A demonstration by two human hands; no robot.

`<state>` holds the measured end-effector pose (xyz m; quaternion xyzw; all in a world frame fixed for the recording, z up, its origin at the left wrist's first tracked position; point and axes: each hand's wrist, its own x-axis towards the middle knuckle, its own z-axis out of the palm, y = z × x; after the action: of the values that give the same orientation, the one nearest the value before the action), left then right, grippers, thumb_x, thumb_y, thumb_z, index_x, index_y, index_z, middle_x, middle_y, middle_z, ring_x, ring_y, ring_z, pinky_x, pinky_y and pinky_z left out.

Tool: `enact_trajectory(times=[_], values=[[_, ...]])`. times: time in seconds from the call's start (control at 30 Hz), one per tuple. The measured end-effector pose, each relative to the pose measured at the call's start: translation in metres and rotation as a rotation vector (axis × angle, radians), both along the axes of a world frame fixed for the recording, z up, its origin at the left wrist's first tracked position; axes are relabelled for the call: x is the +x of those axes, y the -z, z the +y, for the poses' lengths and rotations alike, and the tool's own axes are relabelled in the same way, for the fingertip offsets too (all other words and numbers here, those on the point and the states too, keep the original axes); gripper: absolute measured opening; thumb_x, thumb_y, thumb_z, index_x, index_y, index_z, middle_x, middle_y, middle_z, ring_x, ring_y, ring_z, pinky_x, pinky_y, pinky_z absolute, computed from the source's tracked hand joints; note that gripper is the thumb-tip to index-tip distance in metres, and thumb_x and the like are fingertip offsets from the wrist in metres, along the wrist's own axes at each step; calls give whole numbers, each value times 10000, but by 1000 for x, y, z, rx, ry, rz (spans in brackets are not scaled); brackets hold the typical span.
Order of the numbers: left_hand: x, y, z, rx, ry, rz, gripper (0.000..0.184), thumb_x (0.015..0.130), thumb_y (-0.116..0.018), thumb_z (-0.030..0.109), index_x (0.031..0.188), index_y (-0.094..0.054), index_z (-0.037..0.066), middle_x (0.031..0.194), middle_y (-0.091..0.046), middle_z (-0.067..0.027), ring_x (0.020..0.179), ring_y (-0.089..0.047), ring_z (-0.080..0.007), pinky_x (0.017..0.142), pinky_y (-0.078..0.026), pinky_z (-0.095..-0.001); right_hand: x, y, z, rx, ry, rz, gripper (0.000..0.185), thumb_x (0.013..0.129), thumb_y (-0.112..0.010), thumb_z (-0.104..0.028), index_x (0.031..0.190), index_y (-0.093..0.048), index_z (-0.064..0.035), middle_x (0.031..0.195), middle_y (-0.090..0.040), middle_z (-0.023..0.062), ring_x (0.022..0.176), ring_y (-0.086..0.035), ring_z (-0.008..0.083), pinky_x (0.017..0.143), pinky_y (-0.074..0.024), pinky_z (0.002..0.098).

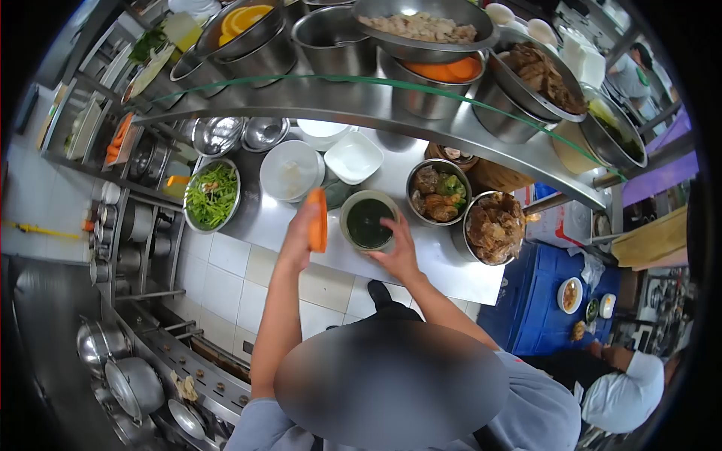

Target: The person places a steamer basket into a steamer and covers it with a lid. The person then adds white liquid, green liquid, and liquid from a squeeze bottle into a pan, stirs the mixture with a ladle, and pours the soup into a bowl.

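Note:
My left hand (302, 231) is closed on an orange lid (319, 219), held nearly edge-on above the steel counter. To its right, a pale round tub (345, 222) with dark green contents stands on the counter. My right hand (401, 252) grips the tub's right side, its fingers at the rim. Behind them are a stack of white plastic lids or plates (289, 171) and a square white dish (354, 157). Right of the tub sit a steel bowl of meat and greens (411, 201) and a steel pot of browned meat (494, 225).
A steel shelf (331, 98) with a glass edge crosses above the counter, loaded with food pots. A bowl of cut greens (211, 195) stands at the left. Blue containers (538, 278) are at right, near another person (623, 395). Stove and pots (135, 385) lie lower left.

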<state>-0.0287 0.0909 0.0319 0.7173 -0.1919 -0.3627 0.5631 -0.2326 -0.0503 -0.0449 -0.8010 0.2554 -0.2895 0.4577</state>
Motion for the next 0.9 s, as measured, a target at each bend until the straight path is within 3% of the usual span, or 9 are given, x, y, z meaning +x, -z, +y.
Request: enact_trajectory(times=[0.07, 0.23, 0.37, 0.43, 0.47, 0.57, 0.63, 0.77, 0.9], values=[[6, 26, 48, -335, -219, 699, 781, 979, -488, 719, 1566, -433, 206, 1538, -508, -136, 1396, -518, -354, 1114, -447, -564, -5, 9, -8, -43, -28, -24, 628, 603, -998, -207, 1089, -623, -75, 1551, -432, 274, 1433, -472, 427, 1146, -452, 472], [-31, 146, 78, -225, -362, 750, 849, 943, -475, 792, 1568, -401, 222, 1549, -503, -51, 1363, -536, -319, 1033, -463, -654, -18, 21, -24, -184, -112, -38, 471, 577, -1010, -206, 767, -602, -67, 1207, -702, 198, 1177, -646, 393, 956, -532, 430], [-24, 221, 62, 590, -150, -344, 393, 1036, -520, 377, 1248, -718, 112, 1045, -762, -180, 1087, -694, -342, 963, -541, -479, -37, 1, -50, -344, -149, 176, 524, 698, -975, -164, 1125, -721, 1, 1113, -687, 109, 969, -662, 243, 871, -551, 355], [-54, 127, 112, 462, -332, -932, 467, 1021, -523, 347, 1227, -673, -45, 1225, -642, -344, 1148, -636, -459, 1003, -502, -530, -22, -24, -46, -296, -202, -46, 605, 753, -919, -30, 1290, -653, 48, 1263, -669, 150, 1076, -655, 237, 963, -548, 372], [-69, 55, 150, 398, -503, -348, 553, 1041, -503, 384, 1342, -588, -71, 1275, -632, -325, 1205, -603, -454, 1052, -474, -518, -16, -41, -45, -302, -228, -55, 658, 770, -902, 9, 1355, -608, 76, 1326, -651, 177, 1103, -651, 241, 971, -555, 372], [-116, 63, 303, 450, -743, -561, 512, 1030, -539, 350, 1331, -584, -62, 1258, -647, -294, 1189, -608, -450, 1034, -476, -518, 18, -49, -67, -556, -421, -253, 709, 807, -889, -30, 1431, -564, 57, 1334, -638, 164, 1129, -638, 236, 957, -557, 344], [-169, 26, 419, 521, -1049, -757, 380, 984, -616, 271, 1203, -663, -36, 1175, -689, -246, 1097, -645, -424, 975, -502, -509, 31, -159, 51, -671, -386, -175, 616, 801, -928, -293, 1244, -686, 60, 1234, -705, 214, 1063, -697, 341, 879, -603, 418], [-325, -18, 642, 1406, -1697, -703, 275, 911, -655, 224, 1110, -684, 36, 1046, -673, -195, 956, -641, -412, 903, -510, -499, 77, -193, 139, -643, -523, -206, 937, 717, -981, -289, 1451, -533, 85, 1269, -710, 218, 1027, -723, 290, 880, -615, 391], [-444, 91, 747, 1365, -2130, 242, 304, 989, -635, 305, 1152, -640, 49, 1034, -679, -183, 928, -670, -376, 824, -534, -515, 132, -158, 211, -276, -635, -33, 894, 768, -942, -347, 1512, -535, -64, 1405, -630, 236, 1129, -700, 317, 863, -625, 410]])
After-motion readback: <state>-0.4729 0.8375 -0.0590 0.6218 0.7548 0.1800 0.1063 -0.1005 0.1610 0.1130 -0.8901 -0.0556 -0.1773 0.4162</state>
